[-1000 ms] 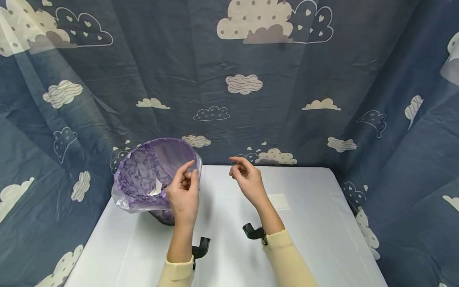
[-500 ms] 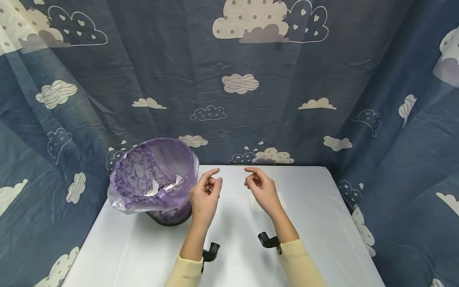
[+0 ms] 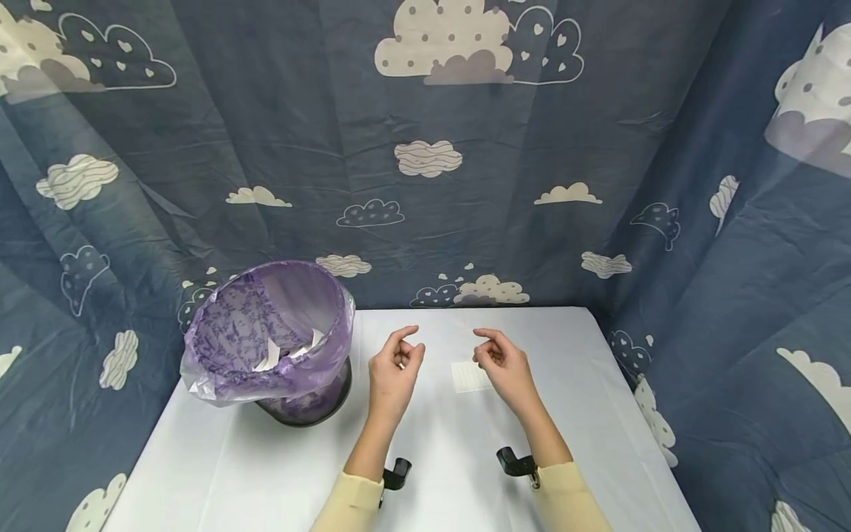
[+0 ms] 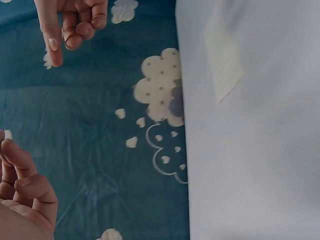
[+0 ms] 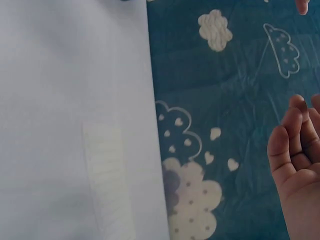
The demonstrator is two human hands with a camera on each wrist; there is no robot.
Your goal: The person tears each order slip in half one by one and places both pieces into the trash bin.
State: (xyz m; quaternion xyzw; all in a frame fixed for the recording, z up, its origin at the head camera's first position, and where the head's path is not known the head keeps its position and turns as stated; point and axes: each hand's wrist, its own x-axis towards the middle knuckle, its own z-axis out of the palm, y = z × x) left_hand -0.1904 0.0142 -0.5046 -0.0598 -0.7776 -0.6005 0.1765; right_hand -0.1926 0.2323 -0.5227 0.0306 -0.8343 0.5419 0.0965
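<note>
We log both hands raised over the white desk (image 3: 425, 458), neither holding anything. The left hand (image 3: 394, 373) hangs with its fingers loosely curled, index finger arched forward above the others, its grip slack and empty; in the left wrist view only the curled fingertips of this hand (image 4: 22, 192) show at the lower left edge. The right hand (image 3: 503, 366) mirrors it, fingers loosely curled, grip likewise slack and empty; the right wrist view shows its fingers (image 5: 295, 145) bent inward over the palm. The two hands are near each other but apart. A white paper slip (image 3: 469, 376) lies flat on the desk just to the inner side of the right hand, between the two hands and closer to the right one; we cannot tell from the head view whether the right fingers touch it, and the right wrist view shows the same slip (image 5: 107, 175) flat on the desk with the hand apart from it. To the outer side of the left hand, near but not touching, stands a dark waste bin (image 3: 302, 395) lined with a purple plastic bag (image 3: 266, 336); white paper scraps (image 3: 269, 356) lie inside it. A blue cloud-print curtain (image 3: 425, 185) hangs beyond the hands and to both sides.
</note>
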